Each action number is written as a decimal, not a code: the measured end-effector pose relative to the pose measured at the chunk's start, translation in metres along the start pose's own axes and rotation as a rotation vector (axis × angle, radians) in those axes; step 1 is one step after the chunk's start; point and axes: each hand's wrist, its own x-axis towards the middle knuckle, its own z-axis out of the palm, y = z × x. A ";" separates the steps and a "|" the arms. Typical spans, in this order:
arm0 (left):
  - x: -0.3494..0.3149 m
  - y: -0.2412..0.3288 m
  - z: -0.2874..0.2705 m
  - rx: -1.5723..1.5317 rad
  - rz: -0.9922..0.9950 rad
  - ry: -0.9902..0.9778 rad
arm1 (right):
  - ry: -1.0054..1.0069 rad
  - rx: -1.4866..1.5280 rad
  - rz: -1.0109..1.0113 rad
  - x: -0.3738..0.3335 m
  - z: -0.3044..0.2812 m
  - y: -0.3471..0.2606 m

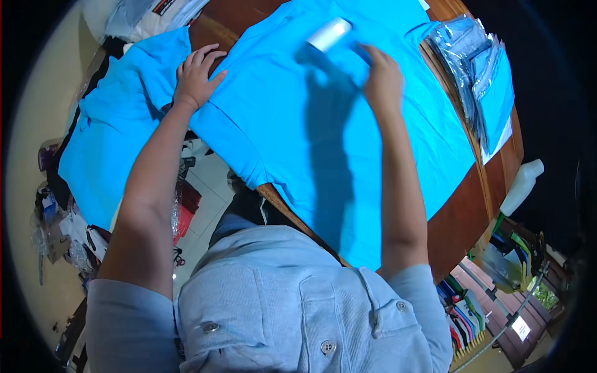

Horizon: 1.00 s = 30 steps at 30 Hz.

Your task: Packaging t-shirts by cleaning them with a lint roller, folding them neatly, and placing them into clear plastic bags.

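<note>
A bright blue shirt [323, 130] lies spread flat over a wooden table [463, 214]. My left hand [198, 76] rests open with fingers spread on the shirt's left sleeve edge, pressing it down. My right hand [381, 76] is closed around the handle of a lint roller [329, 34], whose white roll lies on the upper part of the shirt. The handle is mostly hidden under my fingers.
A second blue garment [109, 137] hangs over a stack at the left. Clear bags holding folded blue shirts [482, 74] sit at the table's right edge. A white plastic bottle [521, 185] stands beyond that edge. Clutter covers the floor at the left and lower right.
</note>
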 end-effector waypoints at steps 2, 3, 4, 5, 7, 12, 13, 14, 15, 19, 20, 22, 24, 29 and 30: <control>0.002 0.003 -0.001 0.025 -0.020 -0.011 | -0.107 -0.097 0.082 0.047 0.030 -0.028; 0.003 0.004 -0.002 0.017 -0.029 -0.023 | -0.095 -0.128 0.080 0.053 0.035 -0.028; 0.004 0.005 -0.002 0.012 -0.015 -0.022 | -0.097 -0.125 0.090 0.047 0.028 -0.017; 0.004 0.005 -0.003 0.007 -0.009 -0.020 | -0.094 -0.110 0.059 0.038 0.018 0.003; 0.003 0.005 -0.003 0.006 -0.011 -0.022 | -0.029 -0.045 -0.096 0.003 -0.010 0.064; 0.003 0.000 0.000 -0.005 -0.004 -0.015 | 0.016 0.234 0.738 -0.182 -0.156 0.206; 0.003 0.000 0.001 0.000 -0.003 -0.016 | 0.092 0.167 0.645 -0.216 -0.183 0.217; 0.003 0.000 0.002 0.001 -0.004 -0.013 | 0.146 0.193 0.743 -0.239 -0.199 0.226; 0.003 0.000 0.003 0.003 -0.001 -0.009 | 0.131 0.028 0.801 -0.256 -0.213 0.231; 0.003 0.000 0.004 0.020 0.011 0.007 | 0.095 0.135 0.581 -0.210 -0.178 0.227; 0.004 0.000 0.004 0.001 0.018 0.017 | 0.057 0.135 0.565 -0.176 -0.154 0.220; 0.004 -0.001 0.004 -0.004 0.020 0.013 | 0.020 0.095 0.293 -0.102 -0.094 0.187; 0.004 -0.002 0.004 -0.017 0.033 0.021 | 0.090 0.002 0.164 -0.036 -0.035 0.137; 0.004 -0.004 0.005 -0.026 0.055 0.026 | 0.115 -0.089 0.495 0.005 0.019 0.073; 0.004 -0.004 0.006 -0.024 0.054 0.025 | 0.134 -0.098 0.460 -0.007 0.009 0.083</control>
